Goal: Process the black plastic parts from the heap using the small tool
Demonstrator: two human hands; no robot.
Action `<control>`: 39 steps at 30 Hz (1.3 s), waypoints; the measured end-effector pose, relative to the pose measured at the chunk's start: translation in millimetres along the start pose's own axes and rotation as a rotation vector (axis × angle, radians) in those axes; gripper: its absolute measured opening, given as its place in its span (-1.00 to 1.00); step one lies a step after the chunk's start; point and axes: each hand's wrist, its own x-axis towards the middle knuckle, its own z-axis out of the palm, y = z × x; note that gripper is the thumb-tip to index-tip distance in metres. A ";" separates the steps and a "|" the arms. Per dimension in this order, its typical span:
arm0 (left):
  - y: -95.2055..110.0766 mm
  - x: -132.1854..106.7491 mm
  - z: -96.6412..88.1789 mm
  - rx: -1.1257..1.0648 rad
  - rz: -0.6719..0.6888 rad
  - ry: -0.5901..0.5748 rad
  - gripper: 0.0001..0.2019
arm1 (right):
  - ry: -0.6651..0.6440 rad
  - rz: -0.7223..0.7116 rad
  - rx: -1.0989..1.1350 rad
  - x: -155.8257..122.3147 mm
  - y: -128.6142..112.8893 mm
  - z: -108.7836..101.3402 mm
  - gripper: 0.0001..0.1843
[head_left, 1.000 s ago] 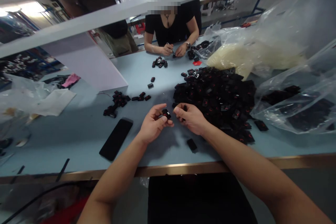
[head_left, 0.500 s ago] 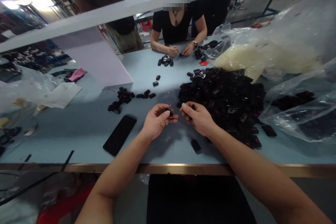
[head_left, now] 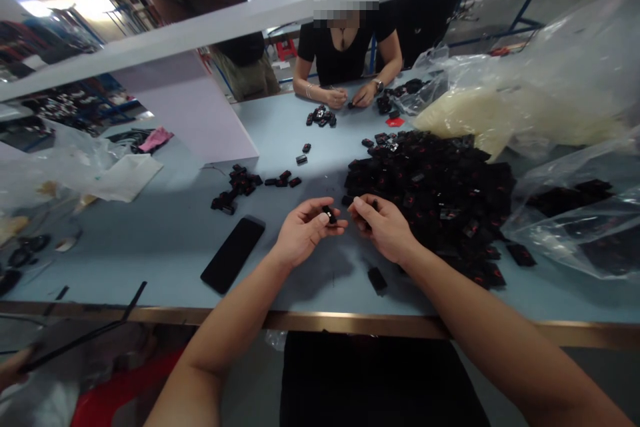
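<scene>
My left hand pinches a small black plastic part between thumb and fingertips, with its red-marked body partly hidden. My right hand is next to it, its fingers closed on a small dark piece that is mostly covered. Just past my right hand lies a large heap of black parts with red marks. One loose black part rests on the blue table below my hands, and a black smartphone lies face up to the left.
Small clusters of black parts lie left of the heap. Across the table, a co-worker's hands work over more parts. A bag of cream granules and a clear bag of black parts lie at right. A grey beam crosses the upper view.
My hands have stayed close together, still holding their small parts, with only slight finger movement. The whole scene has shifted slightly right as my head turned.
</scene>
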 end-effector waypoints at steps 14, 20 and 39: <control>2.4 -0.2 5.9 0.012 0.000 0.058 -0.69 | -0.014 0.002 -0.037 -0.3 0.7 -1.0 -0.55; -0.2 -0.5 4.2 0.007 0.007 0.047 -0.71 | -0.029 -0.004 -0.023 -0.3 1.3 -1.0 -0.55; 3.4 0.0 9.2 0.020 0.051 0.117 -0.73 | -0.032 -0.013 -0.025 0.0 1.7 0.1 -0.56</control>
